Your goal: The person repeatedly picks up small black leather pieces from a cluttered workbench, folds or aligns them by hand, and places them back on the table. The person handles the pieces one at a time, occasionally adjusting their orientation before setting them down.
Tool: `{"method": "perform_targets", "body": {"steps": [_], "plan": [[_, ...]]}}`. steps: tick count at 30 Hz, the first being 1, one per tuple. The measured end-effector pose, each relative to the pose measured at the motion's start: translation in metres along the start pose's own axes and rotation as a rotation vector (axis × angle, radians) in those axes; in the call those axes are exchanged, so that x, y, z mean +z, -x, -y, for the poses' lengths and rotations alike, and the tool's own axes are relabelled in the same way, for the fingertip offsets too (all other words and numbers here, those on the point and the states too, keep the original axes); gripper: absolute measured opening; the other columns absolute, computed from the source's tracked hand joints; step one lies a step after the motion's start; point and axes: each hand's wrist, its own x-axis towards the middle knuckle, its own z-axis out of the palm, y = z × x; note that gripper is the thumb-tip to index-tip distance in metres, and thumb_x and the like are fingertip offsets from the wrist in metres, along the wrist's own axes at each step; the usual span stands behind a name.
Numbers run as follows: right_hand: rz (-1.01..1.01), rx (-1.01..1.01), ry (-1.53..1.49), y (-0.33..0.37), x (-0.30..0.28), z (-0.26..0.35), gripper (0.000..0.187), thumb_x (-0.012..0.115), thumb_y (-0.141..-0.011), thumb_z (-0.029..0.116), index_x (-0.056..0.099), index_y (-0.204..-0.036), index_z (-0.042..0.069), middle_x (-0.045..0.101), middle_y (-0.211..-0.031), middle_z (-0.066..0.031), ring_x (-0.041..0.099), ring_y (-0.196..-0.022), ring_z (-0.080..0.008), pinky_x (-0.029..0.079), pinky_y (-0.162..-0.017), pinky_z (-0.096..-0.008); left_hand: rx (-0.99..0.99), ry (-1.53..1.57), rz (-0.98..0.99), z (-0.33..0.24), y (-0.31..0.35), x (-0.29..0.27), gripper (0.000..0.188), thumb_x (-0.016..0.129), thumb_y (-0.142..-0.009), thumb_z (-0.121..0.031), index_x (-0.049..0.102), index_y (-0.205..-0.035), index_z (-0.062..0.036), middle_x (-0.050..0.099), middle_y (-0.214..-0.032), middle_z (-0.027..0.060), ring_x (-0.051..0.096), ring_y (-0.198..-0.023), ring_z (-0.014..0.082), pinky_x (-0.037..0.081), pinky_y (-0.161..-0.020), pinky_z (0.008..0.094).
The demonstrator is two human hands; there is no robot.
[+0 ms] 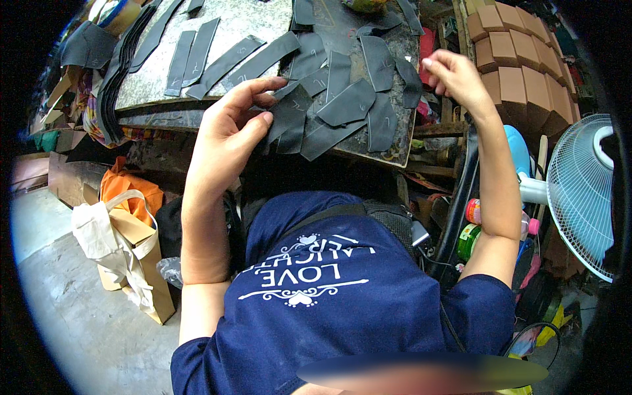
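My left hand (234, 125) is at the near edge of the worktable, thumb and fingers curved and apart. Its fingertips lie beside a dark grey flat piece (289, 113) with a pale mark; whether they touch it I cannot tell. Several more such pieces, like leather or thin sheet, overlap in a loose pile, one a broad piece (347, 103) in front. My right hand (454, 78) hovers past the table's right edge, fingers loosely bent and apart, with nothing visible in them. Closest to it is a dark curved piece (409, 82) at the pile's right side.
Long dark strips (227, 67) lie on the pale board (148, 89) at left, beside a thick dark stack (118, 79). Brown blocks or boxes (517, 52) are piled at far right, above a fan (582, 191). Bottles (469, 240) stand by my right arm; a white bag (105, 230) sits left.
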Motion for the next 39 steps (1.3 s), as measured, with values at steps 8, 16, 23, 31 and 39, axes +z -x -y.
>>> {"method": "perform_targets", "body": {"steps": [8, 16, 23, 31, 39], "plan": [[0.105, 0.09, -0.203, 0.015, 0.015, -0.01, 0.026, 0.073, -0.088, 0.028, 0.059, -0.08, 0.008, 0.058, -0.065, 0.0025, 0.052, -0.052, -0.0042, 0.041, -0.047, -0.0207, -0.026, 0.039, -0.015, 0.002, 0.007, -0.009, 0.042, 0.056, -0.086, 0.001, 0.06, -0.128, -0.0053, 0.056, -0.103, -0.0005, 0.048, -0.082, 0.0023, 0.04, -0.073, 0.0162], [0.004, 0.075, -0.543, 0.021, 0.017, -0.011, 0.02, 0.074, -0.085, 0.013, 0.054, -0.083, 0.014, 0.059, -0.078, 0.0049, 0.053, -0.067, -0.0041, 0.044, -0.06, -0.0184, -0.022, 0.016, -0.032, 0.006, 0.011, -0.013, 0.042, 0.056, -0.086, 0.001, 0.06, -0.127, -0.0041, 0.055, -0.102, -0.001, 0.049, -0.083, 0.003, 0.04, -0.074, 0.0163], [-0.064, -0.1, -0.73, 0.028, 0.002, 0.006, 0.026, 0.073, -0.086, 0.011, 0.058, -0.107, 0.009, 0.066, -0.082, 0.0002, 0.059, -0.06, -0.0053, 0.048, -0.052, -0.0179, 0.058, 0.043, -0.054, 0.009, 0.009, -0.007, 0.041, 0.055, -0.085, 0.001, 0.059, -0.127, -0.0001, 0.059, -0.106, 0.0035, 0.055, -0.095, 0.0071, 0.045, -0.084, 0.0209], [0.066, 0.012, -0.765, 0.019, 0.025, 0.017, 0.026, 0.06, -0.096, 0.014, 0.058, -0.121, 0.006, 0.069, -0.104, -0.0016, 0.066, -0.08, -0.0077, 0.055, -0.064, -0.023, -0.05, 0.489, 0.0, 0.021, 0.01, -0.006, 0.057, 0.048, -0.084, 0.007, 0.041, -0.14, 0.0005, 0.058, -0.118, 0.0153, 0.069, -0.092, 0.0237, 0.057, -0.082, 0.0305], [0.025, 0.025, -0.826, 0.013, 0.036, 0.033, 0.02, 0.057, -0.099, 0.019, 0.062, -0.115, 0.007, 0.068, -0.1, -0.0019, 0.065, -0.073, -0.0089, 0.054, -0.061, -0.026, -0.074, 0.507, 0.031, 0.02, 0.019, -0.013, 0.066, 0.048, -0.08, 0.008, 0.036, -0.144, -0.0007, 0.056, -0.117, 0.012, 0.068, -0.089, 0.0206, 0.054, -0.079, 0.0267]]}}
